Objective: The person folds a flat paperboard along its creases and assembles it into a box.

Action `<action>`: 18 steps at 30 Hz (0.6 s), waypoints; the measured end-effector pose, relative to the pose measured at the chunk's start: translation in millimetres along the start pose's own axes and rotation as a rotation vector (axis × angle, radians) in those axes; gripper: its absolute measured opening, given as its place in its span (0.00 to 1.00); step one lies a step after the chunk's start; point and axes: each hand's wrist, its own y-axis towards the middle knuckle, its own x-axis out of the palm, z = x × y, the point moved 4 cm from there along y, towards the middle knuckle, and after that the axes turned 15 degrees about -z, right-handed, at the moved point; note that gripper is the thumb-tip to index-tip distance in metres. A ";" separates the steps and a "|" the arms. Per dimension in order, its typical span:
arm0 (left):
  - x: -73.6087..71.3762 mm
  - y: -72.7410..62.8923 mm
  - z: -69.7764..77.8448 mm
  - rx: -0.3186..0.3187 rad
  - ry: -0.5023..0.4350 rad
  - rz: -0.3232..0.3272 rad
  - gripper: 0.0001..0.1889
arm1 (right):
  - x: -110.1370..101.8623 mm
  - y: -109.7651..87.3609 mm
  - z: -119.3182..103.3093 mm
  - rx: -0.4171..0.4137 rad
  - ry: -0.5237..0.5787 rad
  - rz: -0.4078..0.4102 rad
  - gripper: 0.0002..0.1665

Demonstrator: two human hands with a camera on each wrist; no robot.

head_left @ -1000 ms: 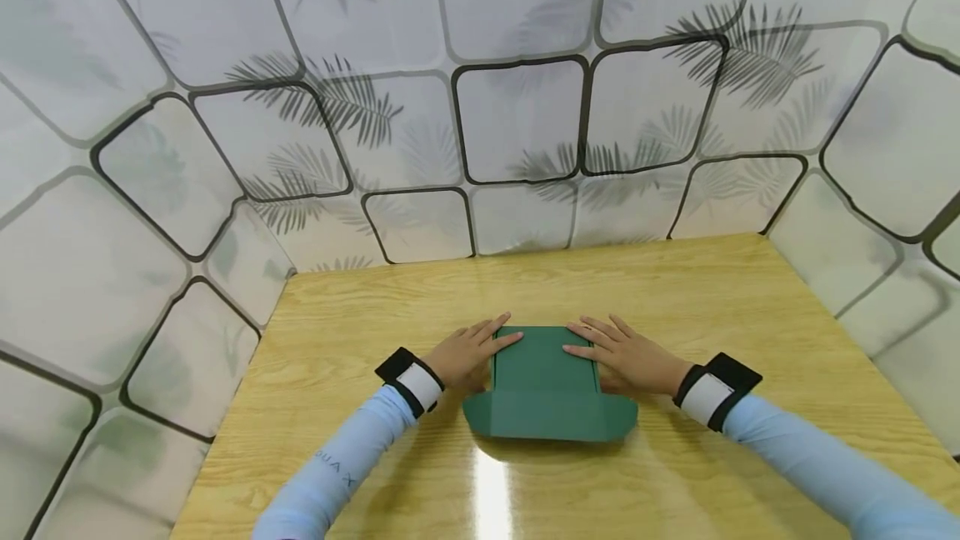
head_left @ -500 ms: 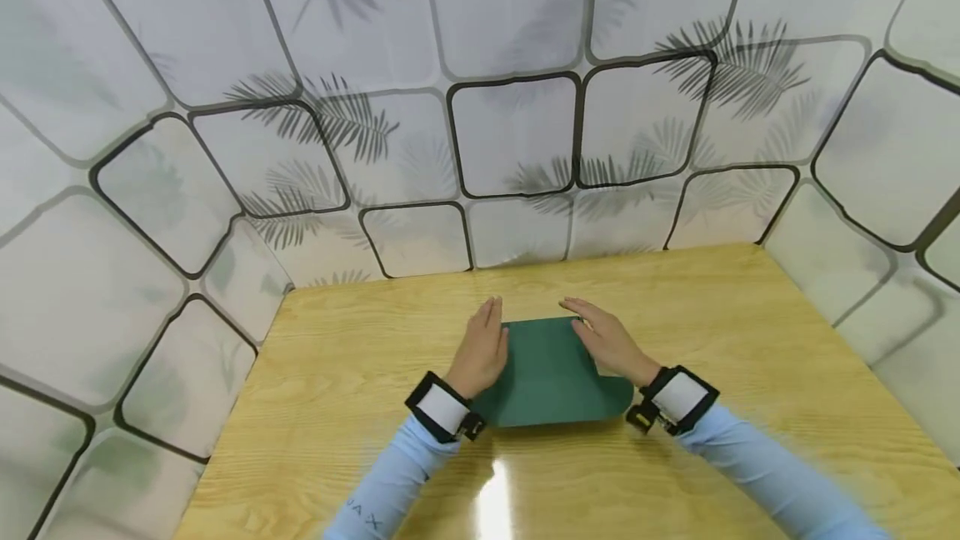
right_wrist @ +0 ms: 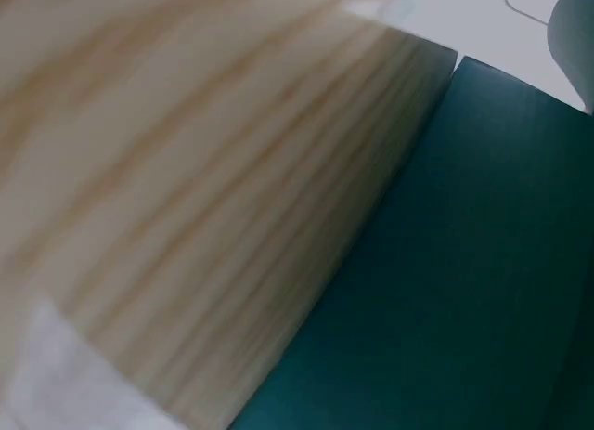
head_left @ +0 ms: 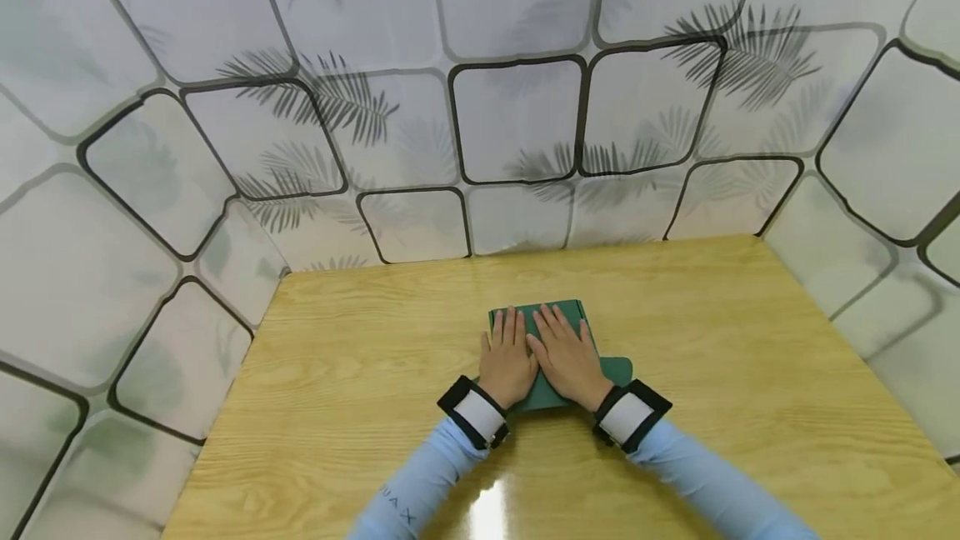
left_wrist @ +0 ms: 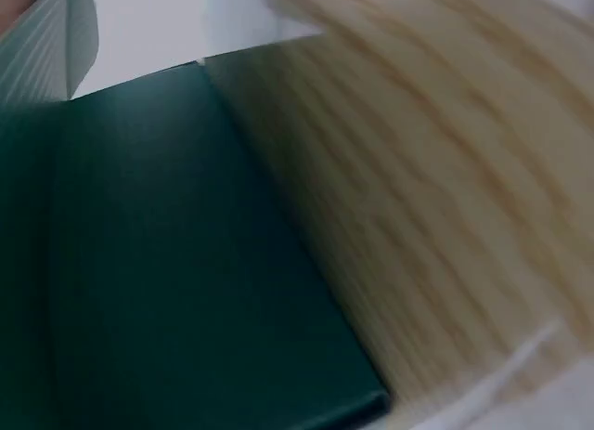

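A green cardboard box [head_left: 530,323] lies low on the table in the head view, turned slightly. A flap [head_left: 542,397] extends from its near side, its rounded right end sticking out past the box. My left hand [head_left: 508,365] rests on the left part of the top, fingers straight and pointing away from me. Beside it my right hand [head_left: 570,361] lies on the right part, fingers also straight, the thumbs close together. Between them the hands hide much of the top. Each wrist view shows a dark green panel of the box [left_wrist: 195,263] [right_wrist: 445,263] close up.
The wood-grain table [head_left: 360,357] reaches around the box on all sides. A pale curtain [head_left: 517,123] with leaf and rounded-square patterns stands behind and along both sides. A bright reflection [head_left: 487,511] shows on the tabletop near the front.
Both hands have moved from the box's two sides inward onto its top, close together. The box now sits a little farther back and slightly turned.
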 end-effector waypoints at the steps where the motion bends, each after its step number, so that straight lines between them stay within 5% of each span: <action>1: -1.1 -0.3 0.0 0.001 -0.008 0.001 0.32 | -0.9 -1.4 2.9 0.003 -0.010 -0.004 0.32; 8: 0.1 -13.7 -24.7 0.010 -0.093 0.051 0.35 | -3.2 -16.4 21.6 0.017 -0.054 -0.027 0.33; 12: -1.5 -19.7 -40.1 0.003 -0.133 0.090 0.35 | -10.9 -27.4 36.2 0.006 0.015 -0.016 0.33; 18: -4.2 -18.0 -45.2 0.081 -0.176 0.122 0.35 | -20.3 -34.7 50.2 -0.023 0.150 -0.070 0.35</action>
